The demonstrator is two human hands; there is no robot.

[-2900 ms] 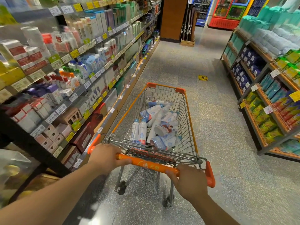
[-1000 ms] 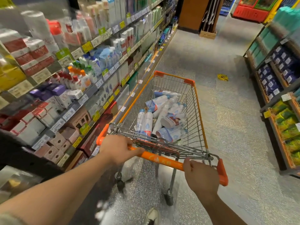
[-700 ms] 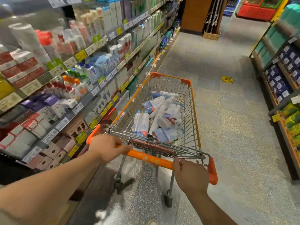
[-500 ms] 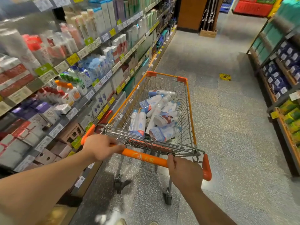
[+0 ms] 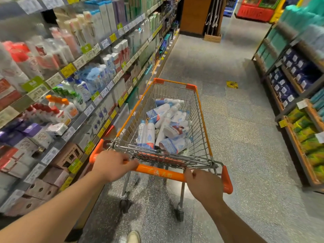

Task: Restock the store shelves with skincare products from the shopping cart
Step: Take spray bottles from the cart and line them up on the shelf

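Observation:
An orange-trimmed wire shopping cart (image 5: 203,120) stands in the aisle, close along the left shelves. Inside it lie several white and blue skincare bottles (image 5: 166,127), two of them upright at the near left. My left hand (image 5: 113,164) grips the left end of the orange handle bar (image 5: 157,172). My right hand (image 5: 204,186) grips the same bar near its right end. The skincare shelves (image 5: 91,95) on the left hold boxes, tubes and pump bottles with yellow and white price tags.
Shelving on the right (image 5: 298,95) carries blue, teal and green packs. The speckled floor (image 5: 236,137) runs wide between the two rows. A yellow floor sticker (image 5: 232,84) lies ahead. A wooden pillar (image 5: 192,14) and a small crate (image 5: 212,38) stand at the aisle's end. My shoe (image 5: 133,236) shows below.
The cart has rolled forward along the left shelves, with both hands holding the handle throughout. The shelf items have slid back past me.

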